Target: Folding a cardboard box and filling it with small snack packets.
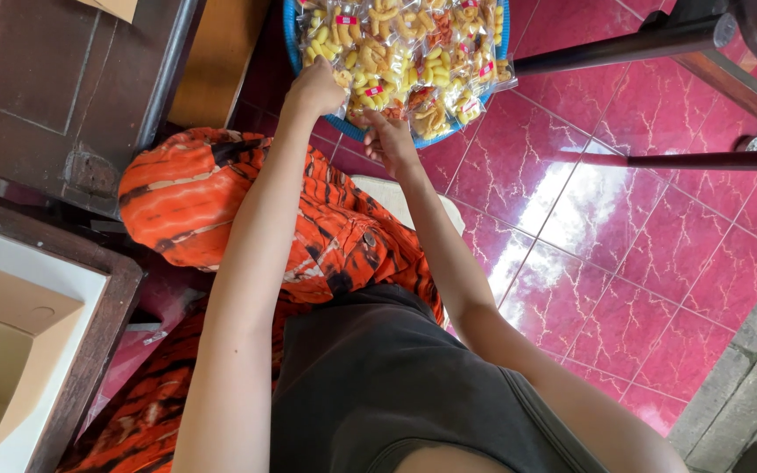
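Observation:
A blue basket (291,39) at the top of the head view is piled with several clear packets of yellow and orange snacks (413,44). My left hand (315,88) reaches into its near left side, fingers curled on a packet at the edge. My right hand (389,140) is at the basket's near rim, fingers closed around the lower edge of a snack packet (370,103). Both arms stretch forward over my orange-and-black patterned trousers (247,210).
A dark wooden cabinet (54,79) stands at the upper left. An open cardboard box (2,359) rests on a white surface at the lower left. Dark furniture legs (624,39) cross the pink tiled floor (624,263) at the upper right.

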